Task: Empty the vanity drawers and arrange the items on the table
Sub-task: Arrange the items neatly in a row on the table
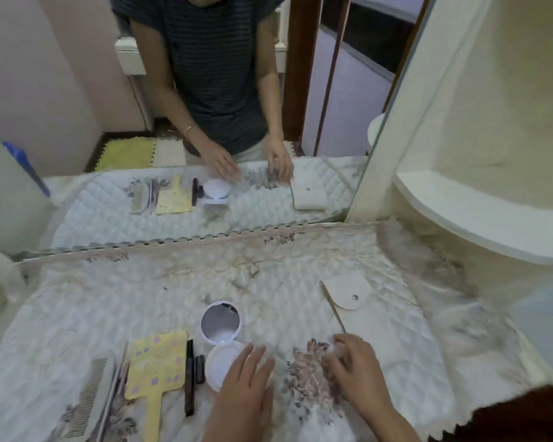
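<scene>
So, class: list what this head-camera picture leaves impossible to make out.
- What the right hand pinches: its own fingers cover it.
- Grey comb's lower end: cut off by the bottom edge.
- Thin sticks beside the yellow hand mirror: too blurred to identify.
- Vanity drawers: out of frame.

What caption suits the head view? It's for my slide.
Both hands arrange comb, yellow mirror and compact on the quilted vanity.

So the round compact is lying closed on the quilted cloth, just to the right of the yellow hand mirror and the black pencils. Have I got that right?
Not quite. The head view shows the round compact lying open, its mirrored lid flipped back. The rest holds: it lies on the quilted cloth, just right of the yellow hand mirror and the black pencils.
</scene>
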The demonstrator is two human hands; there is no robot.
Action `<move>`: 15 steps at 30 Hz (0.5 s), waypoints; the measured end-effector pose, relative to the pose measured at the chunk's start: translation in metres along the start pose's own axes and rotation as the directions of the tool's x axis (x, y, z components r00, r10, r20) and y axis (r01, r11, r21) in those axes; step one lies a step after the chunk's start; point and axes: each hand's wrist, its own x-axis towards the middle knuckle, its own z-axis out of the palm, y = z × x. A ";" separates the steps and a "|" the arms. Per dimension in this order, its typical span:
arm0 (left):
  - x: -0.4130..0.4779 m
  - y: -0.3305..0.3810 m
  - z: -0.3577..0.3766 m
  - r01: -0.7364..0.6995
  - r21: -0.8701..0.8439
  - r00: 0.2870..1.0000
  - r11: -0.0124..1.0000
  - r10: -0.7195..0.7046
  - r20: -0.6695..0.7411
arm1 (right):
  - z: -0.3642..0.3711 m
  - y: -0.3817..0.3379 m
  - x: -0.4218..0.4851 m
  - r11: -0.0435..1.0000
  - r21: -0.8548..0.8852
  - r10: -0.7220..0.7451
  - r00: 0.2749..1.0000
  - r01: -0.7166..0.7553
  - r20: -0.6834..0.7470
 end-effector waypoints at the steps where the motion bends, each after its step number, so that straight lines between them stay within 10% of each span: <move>1: 0.012 0.013 0.004 0.030 -0.043 0.997 0.999 -0.027 0.075 | -0.010 0.010 0.007 1.000 -0.006 0.027 1.000 -0.027 -0.007; 8: 0.112 0.088 0.047 0.224 -0.203 0.956 0.953 -0.174 0.235 | -0.059 0.059 0.060 0.996 0.005 0.089 0.994 -0.089 0.060; 15: 0.177 0.080 0.073 0.225 0.019 0.824 0.974 -0.201 0.530 | -0.059 0.070 0.084 0.990 0.016 0.129 0.964 -0.137 0.230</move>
